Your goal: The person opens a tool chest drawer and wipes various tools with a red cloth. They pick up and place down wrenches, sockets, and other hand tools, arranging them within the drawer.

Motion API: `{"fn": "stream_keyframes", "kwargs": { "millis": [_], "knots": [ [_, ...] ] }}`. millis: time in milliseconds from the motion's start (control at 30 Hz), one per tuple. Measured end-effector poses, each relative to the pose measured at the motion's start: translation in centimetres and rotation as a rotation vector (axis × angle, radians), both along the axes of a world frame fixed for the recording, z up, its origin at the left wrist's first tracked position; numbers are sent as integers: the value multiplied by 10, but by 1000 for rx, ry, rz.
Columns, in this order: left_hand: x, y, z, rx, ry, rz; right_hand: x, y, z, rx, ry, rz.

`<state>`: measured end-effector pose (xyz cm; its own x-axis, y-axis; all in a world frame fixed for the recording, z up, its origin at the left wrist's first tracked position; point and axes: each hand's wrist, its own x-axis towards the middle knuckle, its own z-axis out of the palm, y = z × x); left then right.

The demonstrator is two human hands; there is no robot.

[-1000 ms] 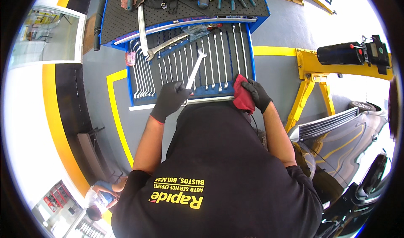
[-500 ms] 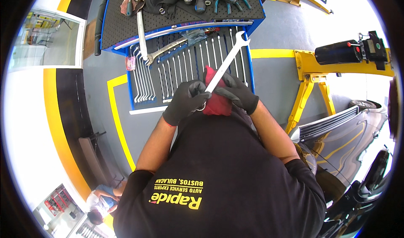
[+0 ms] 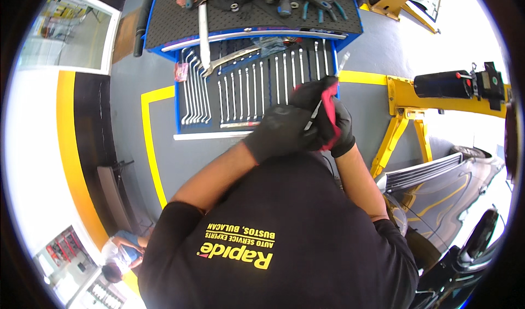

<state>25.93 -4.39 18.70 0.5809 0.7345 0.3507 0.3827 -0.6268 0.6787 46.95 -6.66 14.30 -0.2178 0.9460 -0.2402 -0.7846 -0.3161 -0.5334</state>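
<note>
Both my hands wear black gloves and meet in front of my chest, over the near right part of an open tool drawer (image 3: pixel 208 136). My left hand (image 3: pixel 281 127) is closed round one end of a silver combination wrench (image 3: pixel 313 116). A red and black cloth (image 3: pixel 328 109) is folded over the wrench's middle, hiding much of it. Its far end shows faintly past the cloth, beside the drawer's right edge. Wrapped round the cloth from the right is my right hand (image 3: pixel 344 128), its fingers partly hidden. Rows of silver wrenches (image 3: pixel 239 93) lie in the drawer below.
The blue tool cabinet (image 3: pixel 229 27) carries pliers (image 3: pixel 322 5), a screwdriver (image 3: pixel 284 1) and other tools. A large wrench (image 3: pixel 235 58) lies across the drawer. To the right stand a yellow stand (image 3: pixel 402 128) and a car (image 3: pixel 454 188). Someone sits at lower left (image 3: pixel 123 249).
The cloth now covers the wrench's middle, and the wrench has tilted rightward. My left hand has moved right, and my right hand has shifted right with the cloth. The view has shifted slightly.
</note>
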Motion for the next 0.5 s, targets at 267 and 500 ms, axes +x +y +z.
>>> {"fn": "stream_keyframes", "kwargs": {
  "millis": [267, 500],
  "knots": [
    [-14, 7, -19, -630, 72, -284, 36, -3, -20, -312, -205, -66],
    [-95, 6, -155, -224, 333, 292, 63, -30, -35, -429, -181, -227]
  ]
}}
